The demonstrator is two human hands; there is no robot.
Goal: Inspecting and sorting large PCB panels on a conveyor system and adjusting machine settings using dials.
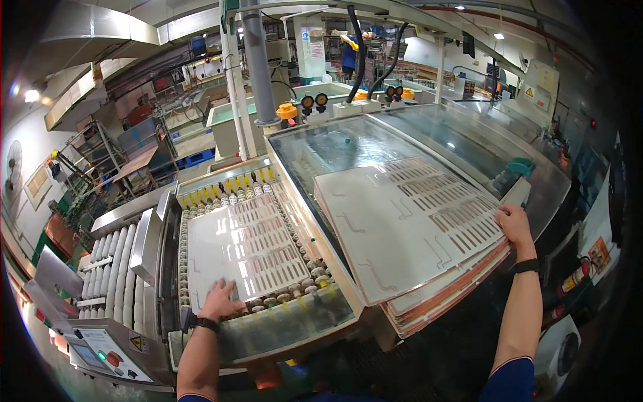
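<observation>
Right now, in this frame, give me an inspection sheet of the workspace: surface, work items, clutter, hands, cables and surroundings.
Surface: roller conveyor feeding a machine with a glass lid.
Work items: white slotted panel lying flat on the rollers; a stack of similar panels beside it, copper-coloured edges showing underneath.
Clutter: nothing seen.
Hands: left hand flat on the near edge of the conveyor panel; right hand on the stack's right edge, fingers resting on top.
Cables: two black hoses rising behind the machine.
Surroundings: control panel at lower left, grey pillar, ducting overhead, shelving at left.
</observation>
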